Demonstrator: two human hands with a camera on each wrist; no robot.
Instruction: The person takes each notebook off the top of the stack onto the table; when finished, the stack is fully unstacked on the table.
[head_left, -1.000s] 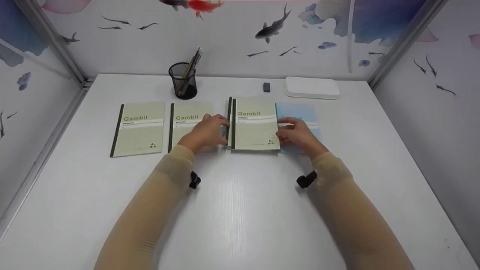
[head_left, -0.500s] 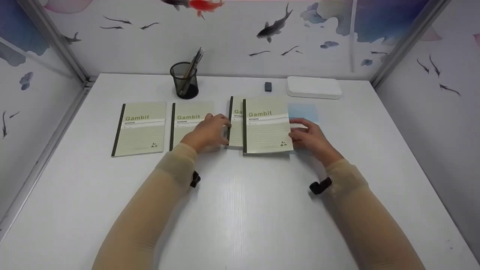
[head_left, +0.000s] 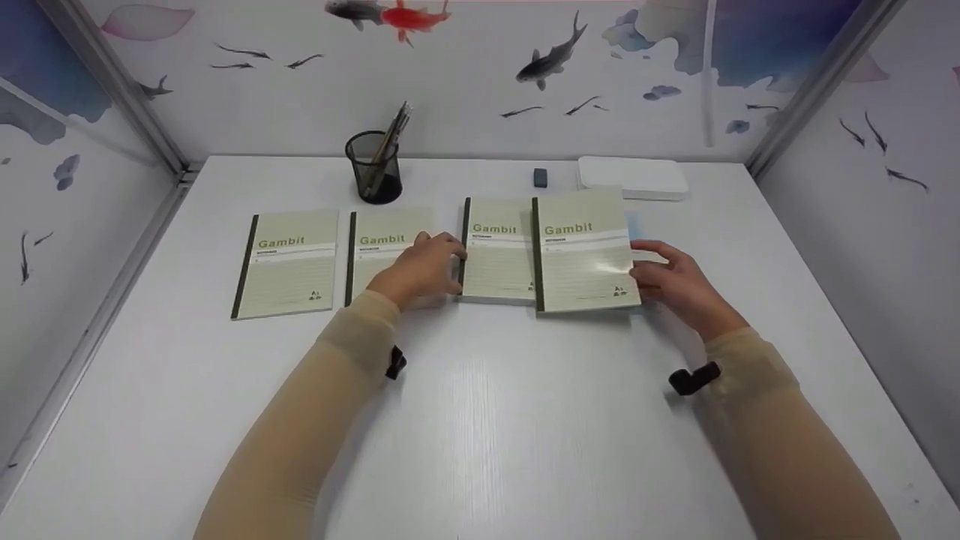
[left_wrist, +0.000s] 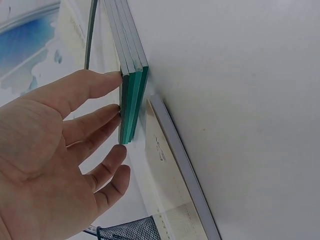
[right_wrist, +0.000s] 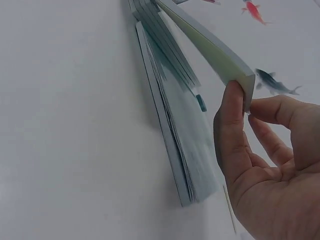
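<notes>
My right hand pinches the right edge of a pale green Gambit notebook. In the right wrist view this notebook is lifted and tilted, held between thumb and fingers. It partly covers a stack of notebooks and a light blue notebook, which shows more fully in the right wrist view. My left hand touches the stack's spine side with extended fingertips. The left wrist view shows the teal and dark spines layered there. Beneath my left forearm and hand lies another green notebook, partly hidden.
Another green notebook lies at the far left. Behind stand a black mesh pen cup with pens, a small dark eraser-like block and a white case. Patterned walls enclose the white table at the back and sides.
My right hand has drawn the top green notebook rightward off the stack, uncovering more of the green notebook beneath and covering more of the blue one. My left hand has stayed at the stack's spine.
</notes>
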